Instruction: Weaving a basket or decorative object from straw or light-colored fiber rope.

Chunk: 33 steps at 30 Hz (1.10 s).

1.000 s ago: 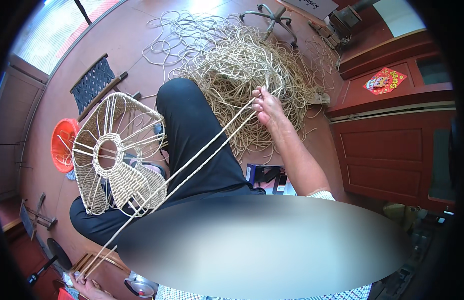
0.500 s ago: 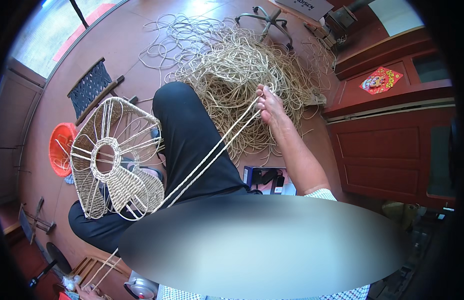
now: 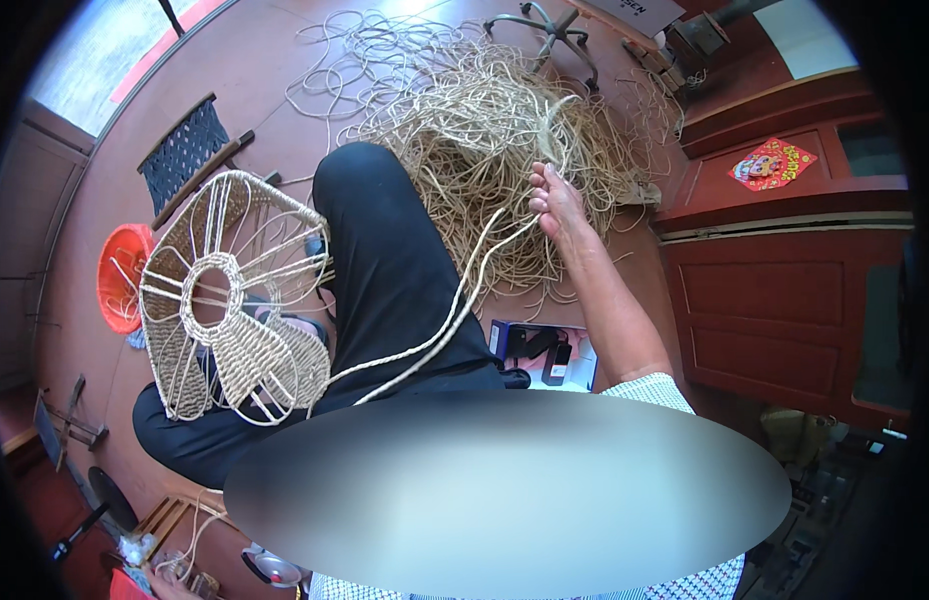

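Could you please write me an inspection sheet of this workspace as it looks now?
Surface: reddish floor, smooth.
Work items: partly woven piece with open gaps, over the dark-trousered legs; two cord strands slack across the legs; tangled cord pile beyond.
Clutter: orange bin with strands in it; open box holding dark items.
Left hand: at the lower-left edge near loose strands; grip unclear.
Right hand: fingers curled by the pile, a strand reaching it; grip unclear.
Cables: nothing seen that can be told apart from cord.
Surroundings: stool with dark woven seat, wheeled chair base, red door; lower middle blurred.
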{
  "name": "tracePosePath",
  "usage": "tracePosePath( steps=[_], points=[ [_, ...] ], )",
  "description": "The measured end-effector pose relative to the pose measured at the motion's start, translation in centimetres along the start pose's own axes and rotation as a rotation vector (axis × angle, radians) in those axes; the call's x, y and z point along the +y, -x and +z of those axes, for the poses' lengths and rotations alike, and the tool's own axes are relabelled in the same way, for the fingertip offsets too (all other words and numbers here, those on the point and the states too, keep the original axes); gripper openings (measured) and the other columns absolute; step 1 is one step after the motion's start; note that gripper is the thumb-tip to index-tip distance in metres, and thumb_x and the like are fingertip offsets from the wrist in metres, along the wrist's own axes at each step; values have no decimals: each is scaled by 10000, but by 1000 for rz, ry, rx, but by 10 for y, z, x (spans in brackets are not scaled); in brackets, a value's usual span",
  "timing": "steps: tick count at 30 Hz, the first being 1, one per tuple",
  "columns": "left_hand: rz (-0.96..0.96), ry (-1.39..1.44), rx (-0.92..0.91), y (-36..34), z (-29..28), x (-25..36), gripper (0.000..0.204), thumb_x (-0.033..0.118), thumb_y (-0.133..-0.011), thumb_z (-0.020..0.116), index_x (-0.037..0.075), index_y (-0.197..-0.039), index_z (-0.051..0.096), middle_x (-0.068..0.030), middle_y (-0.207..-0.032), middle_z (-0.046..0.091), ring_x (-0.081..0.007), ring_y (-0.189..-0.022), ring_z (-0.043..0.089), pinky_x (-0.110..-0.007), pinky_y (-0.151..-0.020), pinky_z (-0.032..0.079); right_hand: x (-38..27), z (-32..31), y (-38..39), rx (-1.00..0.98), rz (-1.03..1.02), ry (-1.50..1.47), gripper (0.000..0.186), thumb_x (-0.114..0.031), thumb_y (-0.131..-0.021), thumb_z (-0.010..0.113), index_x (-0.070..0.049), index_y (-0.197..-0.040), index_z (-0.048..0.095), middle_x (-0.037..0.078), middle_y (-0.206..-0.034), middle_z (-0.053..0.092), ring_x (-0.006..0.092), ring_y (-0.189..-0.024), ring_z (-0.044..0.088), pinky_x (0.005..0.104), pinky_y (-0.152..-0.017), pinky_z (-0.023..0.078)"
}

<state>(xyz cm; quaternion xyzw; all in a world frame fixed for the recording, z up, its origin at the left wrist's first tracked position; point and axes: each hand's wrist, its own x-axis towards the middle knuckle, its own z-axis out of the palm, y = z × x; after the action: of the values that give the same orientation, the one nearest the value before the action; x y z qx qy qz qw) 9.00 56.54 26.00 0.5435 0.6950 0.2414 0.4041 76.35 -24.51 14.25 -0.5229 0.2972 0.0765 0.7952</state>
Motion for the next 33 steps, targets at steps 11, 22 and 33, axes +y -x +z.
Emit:
tracePosePath(
  steps=[11,22,33],
  points=[
    [1090,-322,-578,357,214,137,166,96,-1037,587,-22,-1064,701,-128,-1010,687,-238,-972,662,-366,-880,523,36,34,72,-196,270,171,460,-415,-1145,382,-29,-1186,628,43,-907,654,63,-588,472,190,-452,373],
    [1149,-366,-1324,477,339,106,383,94,-904,745,6,-1260,634,-194,-1194,661,-375,-1086,659,-417,-936,533,61,16,149,-446,407,-21,294,-207,-1080,472,-3,-1236,616,65,-953,655,129,-734,587,256,-594,486],
    [315,-87,-1594,492,373,118,358,292,-1133,481,-6,-1131,680,-16,-962,683,-97,-858,634,-270,-766,527,35,82,226,-590,-15,232,444,-363,-1144,382,-33,-1352,593,58,-1198,634,119,-1049,567,290,-924,465]
  ],
)
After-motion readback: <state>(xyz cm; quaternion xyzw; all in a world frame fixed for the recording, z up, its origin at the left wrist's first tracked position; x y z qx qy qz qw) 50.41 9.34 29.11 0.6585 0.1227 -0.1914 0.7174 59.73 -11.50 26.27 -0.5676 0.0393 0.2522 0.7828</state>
